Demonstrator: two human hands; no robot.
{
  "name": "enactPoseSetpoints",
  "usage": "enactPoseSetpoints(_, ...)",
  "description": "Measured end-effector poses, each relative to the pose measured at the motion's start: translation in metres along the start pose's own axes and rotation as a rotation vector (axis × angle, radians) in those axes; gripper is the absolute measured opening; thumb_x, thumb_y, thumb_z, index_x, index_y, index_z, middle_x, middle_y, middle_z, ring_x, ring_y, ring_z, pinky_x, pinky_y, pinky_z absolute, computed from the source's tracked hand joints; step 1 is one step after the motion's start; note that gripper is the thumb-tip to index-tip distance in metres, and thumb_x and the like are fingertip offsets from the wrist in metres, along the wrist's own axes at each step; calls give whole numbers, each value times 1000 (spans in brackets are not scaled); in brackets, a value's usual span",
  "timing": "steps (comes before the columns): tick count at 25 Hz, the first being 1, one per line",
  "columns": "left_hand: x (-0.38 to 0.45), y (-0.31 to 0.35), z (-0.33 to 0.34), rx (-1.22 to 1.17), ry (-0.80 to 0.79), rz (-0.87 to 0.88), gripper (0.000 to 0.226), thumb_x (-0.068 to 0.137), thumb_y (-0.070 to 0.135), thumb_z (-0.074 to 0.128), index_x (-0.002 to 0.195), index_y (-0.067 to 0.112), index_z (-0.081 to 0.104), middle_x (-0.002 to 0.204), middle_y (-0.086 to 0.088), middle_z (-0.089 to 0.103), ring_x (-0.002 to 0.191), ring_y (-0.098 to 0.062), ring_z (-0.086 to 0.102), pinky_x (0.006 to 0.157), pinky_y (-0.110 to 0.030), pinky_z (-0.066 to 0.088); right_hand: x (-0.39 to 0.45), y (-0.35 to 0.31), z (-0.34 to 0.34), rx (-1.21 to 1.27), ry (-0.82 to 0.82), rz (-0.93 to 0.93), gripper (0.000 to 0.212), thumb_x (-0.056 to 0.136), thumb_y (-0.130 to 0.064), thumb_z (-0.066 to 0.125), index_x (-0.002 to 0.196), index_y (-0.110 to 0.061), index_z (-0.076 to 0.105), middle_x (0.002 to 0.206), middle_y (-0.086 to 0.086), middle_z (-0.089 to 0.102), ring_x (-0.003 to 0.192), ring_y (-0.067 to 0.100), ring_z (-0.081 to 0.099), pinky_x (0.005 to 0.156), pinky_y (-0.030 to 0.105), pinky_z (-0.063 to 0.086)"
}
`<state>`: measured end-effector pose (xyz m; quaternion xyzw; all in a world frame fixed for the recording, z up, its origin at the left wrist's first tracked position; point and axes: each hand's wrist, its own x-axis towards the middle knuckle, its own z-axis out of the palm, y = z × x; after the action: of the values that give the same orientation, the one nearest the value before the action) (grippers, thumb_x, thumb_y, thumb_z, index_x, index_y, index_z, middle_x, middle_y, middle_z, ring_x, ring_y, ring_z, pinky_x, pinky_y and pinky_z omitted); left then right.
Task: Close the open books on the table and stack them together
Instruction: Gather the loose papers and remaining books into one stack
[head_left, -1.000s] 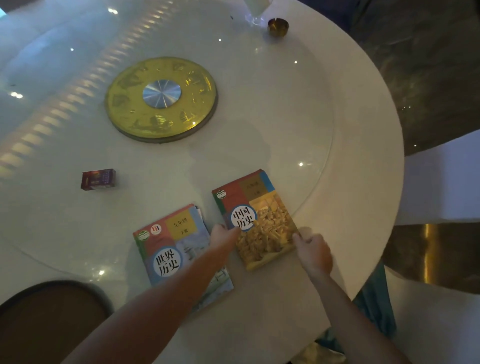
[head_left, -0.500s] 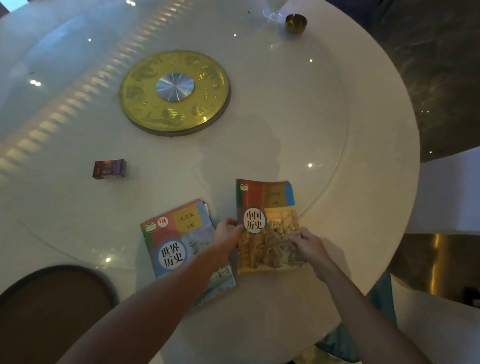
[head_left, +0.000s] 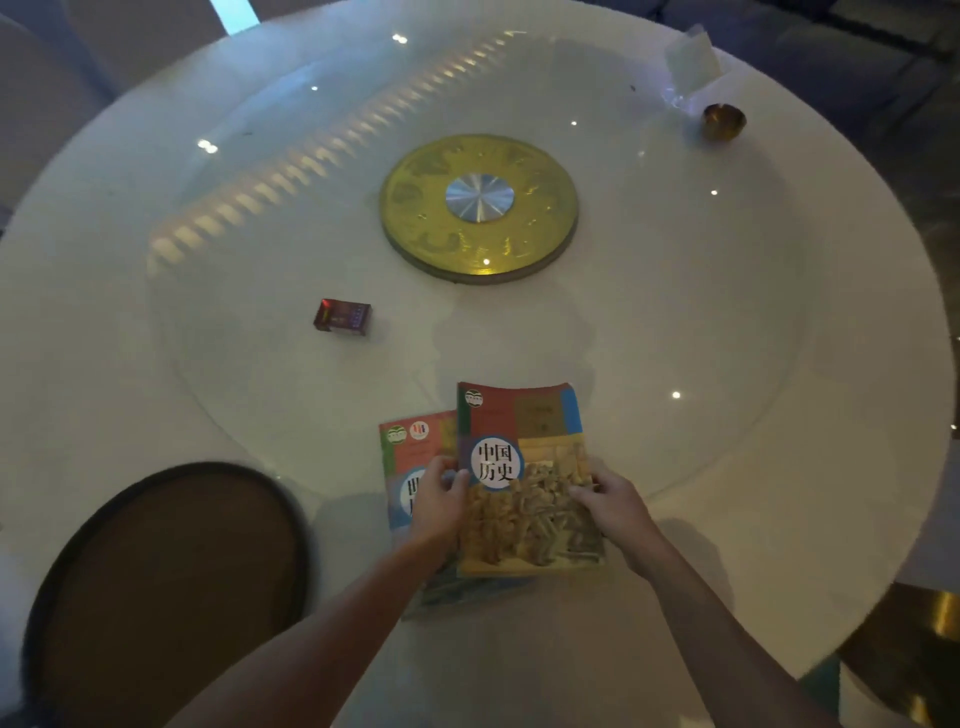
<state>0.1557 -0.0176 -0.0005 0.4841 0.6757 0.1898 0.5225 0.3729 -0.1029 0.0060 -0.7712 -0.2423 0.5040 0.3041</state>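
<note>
2 bare forearms enter from the bottom edge of the frame and narrow toward the centre; neither carries a sleeve, watch, band or ring that can be made out in the dim light; the left hand (head_left: 439, 506) sits just left of centre in the lower half, its back and knuckles rounded, fingers short in this view; the right hand (head_left: 613, 501) sits just right of centre, thumb and 4 fingers visible, knuckles forming a low ridge; both wrists are slim and plain; at the lower right edge a patch of teal cloth shows, blurred, possibly clothing.
</note>
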Motion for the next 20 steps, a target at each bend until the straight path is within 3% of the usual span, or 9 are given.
enactPoseSetpoints(3, -2, -20, -28, -32, 78, -23, 15, 99, 16, 58, 108, 7, 65, 99, -6, 70, 94, -22, 67, 73, -36, 54, 5, -12, 37, -155, -34, -77, 30, 94, -19, 64, 123, -24, 67, 116, 2, 74, 101, 20, 71, 89, 45, 61)
enactPoseSetpoints(6, -3, -42, -46, -7, 134, -21, 16, 96, 18, 62, 107, 11, 72, 96, -4, 76, 89, -19, 70, 68, -28, 55, 7, -14, 66, -314, -26, -152, 51, 96, -15, 62, 145, -25, 52, 133, 2, 65, 114, 24, 66, 92, 39, 56)
enactPoseSetpoints(8, -3, -53, -50, 62, 168, -3, 17, 96, 21, 61, 105, 15, 74, 95, -1, 76, 88, -18, 71, 72, -34, 59, 6, -11, 78, -429, -9, -188, 57, 96, -16, 62, 150, -26, 48, 138, 3, 62, 120, 26, 63, 95, 38, 54)
enactPoseSetpoints(12, -11, -64, -54, 231, 226, 4, 27, 97, 26, 60, 121, 19, 68, 103, -3, 56, 91, -17, 59, 84, -33, 57, 2, -7, 89, -674, 48, -198, 55, 95, -25, 65, 148, -21, 50, 136, 5, 61, 125, 27, 58, 100, 41, 52)
enactPoseSetpoints(16, -20, -69, -56, 325, 201, 48, 41, 97, 22, 61, 137, 19, 56, 104, -2, 47, 106, -25, 57, 90, -38, 54, -3, -4, 88, -576, -5, -192, 49, 94, -24, 67, 142, -24, 58, 132, 3, 64, 122, 24, 61, 99, 40, 54)
enactPoseSetpoints(20, -17, -73, -57, 165, 178, -25, 38, 95, 15, 61, 132, 19, 64, 113, -4, 68, 106, -22, 65, 89, -39, 59, -7, 8, 96, -554, 12, -174, 39, 93, -27, 66, 132, -25, 67, 121, 2, 68, 113, 25, 64, 91, 40, 57)
